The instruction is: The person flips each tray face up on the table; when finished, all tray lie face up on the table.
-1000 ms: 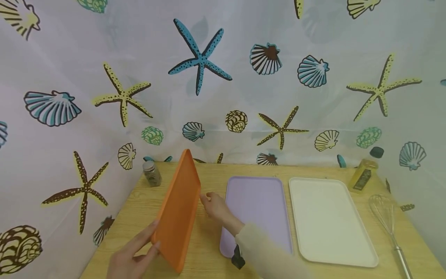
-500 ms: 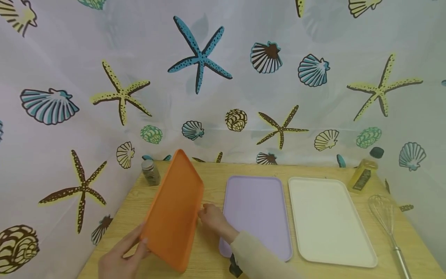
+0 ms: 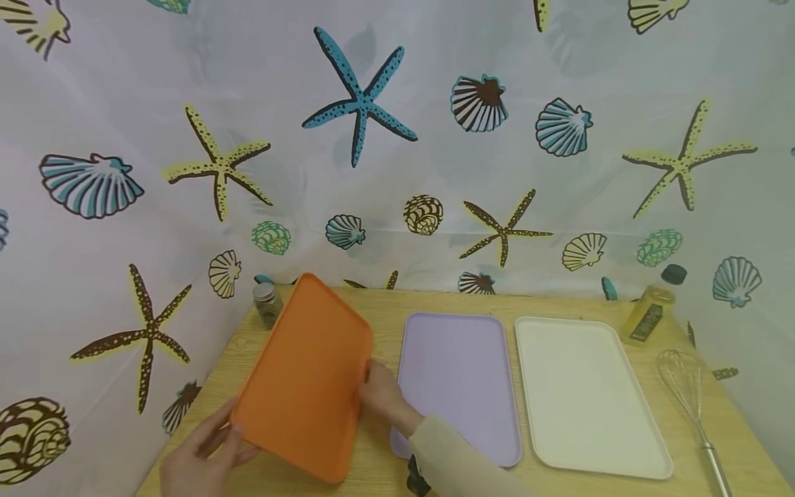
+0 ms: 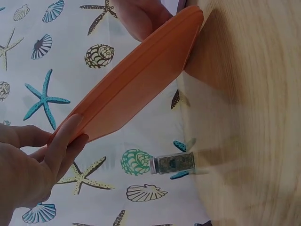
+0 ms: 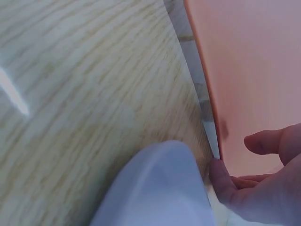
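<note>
An orange tray (image 3: 310,379) stands tilted above the left part of the table, its inner face turned to the right and toward me. My left hand (image 3: 201,449) pinches its near left edge; the left wrist view shows the thumb and fingers on either side of that rim. At the tray's lower right edge is my right hand (image 3: 381,393). In the right wrist view its fingers (image 5: 223,183) bend round the rim, and the thumb lies over the inner face. Beside that hand a purple tray (image 3: 456,386) lies flat on the table.
A cream tray (image 3: 590,393) lies right of the purple one, then a whisk (image 3: 695,400) at the table's right side. An oil bottle (image 3: 649,314) stands at the back right. Behind the orange tray is a small spice jar (image 3: 267,304). Patterned curtains enclose the wooden table (image 3: 385,310).
The orange tray has leaned over to the left, showing more of its inner face. My left hand has moved left with it. My right hand has shifted slightly down and come onto the tray's right edge.
</note>
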`<state>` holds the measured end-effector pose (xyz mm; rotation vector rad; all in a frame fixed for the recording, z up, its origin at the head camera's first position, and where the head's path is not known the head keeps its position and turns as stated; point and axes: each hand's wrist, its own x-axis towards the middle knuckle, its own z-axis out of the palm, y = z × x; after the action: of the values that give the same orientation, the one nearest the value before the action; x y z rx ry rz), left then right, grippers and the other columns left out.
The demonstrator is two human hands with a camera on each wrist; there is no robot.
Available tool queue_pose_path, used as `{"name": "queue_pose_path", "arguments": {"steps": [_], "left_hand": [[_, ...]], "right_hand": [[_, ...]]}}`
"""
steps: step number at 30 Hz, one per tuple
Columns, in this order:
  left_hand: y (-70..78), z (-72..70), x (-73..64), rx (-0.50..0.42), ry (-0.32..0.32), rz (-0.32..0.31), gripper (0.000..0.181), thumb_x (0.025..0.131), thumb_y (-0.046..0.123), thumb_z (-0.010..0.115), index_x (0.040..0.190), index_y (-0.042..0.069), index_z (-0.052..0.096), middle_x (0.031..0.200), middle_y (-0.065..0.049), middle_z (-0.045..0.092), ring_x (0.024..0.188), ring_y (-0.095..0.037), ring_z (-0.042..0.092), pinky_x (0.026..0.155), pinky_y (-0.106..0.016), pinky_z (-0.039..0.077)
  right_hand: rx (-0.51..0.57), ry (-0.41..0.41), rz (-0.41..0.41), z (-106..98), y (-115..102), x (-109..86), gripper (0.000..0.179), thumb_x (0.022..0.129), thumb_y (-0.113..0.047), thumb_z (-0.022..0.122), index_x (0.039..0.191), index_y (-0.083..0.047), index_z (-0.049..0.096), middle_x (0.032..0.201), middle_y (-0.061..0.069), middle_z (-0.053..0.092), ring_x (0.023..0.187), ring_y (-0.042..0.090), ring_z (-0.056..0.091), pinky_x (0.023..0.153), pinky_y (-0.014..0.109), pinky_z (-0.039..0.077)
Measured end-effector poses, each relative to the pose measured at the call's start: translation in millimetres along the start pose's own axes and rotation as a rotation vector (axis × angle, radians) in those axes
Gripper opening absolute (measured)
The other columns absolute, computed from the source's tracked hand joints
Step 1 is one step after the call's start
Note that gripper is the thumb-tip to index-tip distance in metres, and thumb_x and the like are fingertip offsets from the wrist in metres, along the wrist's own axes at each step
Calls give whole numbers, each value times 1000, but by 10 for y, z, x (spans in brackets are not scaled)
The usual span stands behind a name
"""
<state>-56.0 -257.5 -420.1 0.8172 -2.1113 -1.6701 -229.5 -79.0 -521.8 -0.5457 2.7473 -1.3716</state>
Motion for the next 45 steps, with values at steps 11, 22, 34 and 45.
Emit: {"name": "queue_pose_path", "arguments": {"steps": [11,22,34,45], "left_hand": [[-128,-203,185,-248,-9,-70,51,88,-3,66,136,-3,51,89,20,66,81,0,67,66,-42,59],[-196,-397,351,-197,-219,-146,72,87,15,73,147,2,36,108,20,60,91,0,66,82,-43,56],[-376,-618,778,-110,-484,-191,64,90,31,69,144,12,42,118,19,59,99,-7,66,90,-34,54],[-431,-468,1130,16,-538,-171,74,92,43,62,149,7,32,146,-7,43,99,-3,62,88,-39,54]], "right_hand": [[248,-43,147,-90,46,78,52,72,5,67,119,20,54,97,27,67,84,31,65,75,37,57],[597,-82,259,-152,117,75,58,73,21,66,128,21,46,98,28,67,87,34,69,70,38,59],[724,-81,292,-413,62,20,57,76,18,64,130,16,48,101,28,66,79,30,70,72,47,58],[798,-146,320,-462,101,-44,57,78,16,64,132,16,46,105,30,65,81,34,70,69,46,58]]}}
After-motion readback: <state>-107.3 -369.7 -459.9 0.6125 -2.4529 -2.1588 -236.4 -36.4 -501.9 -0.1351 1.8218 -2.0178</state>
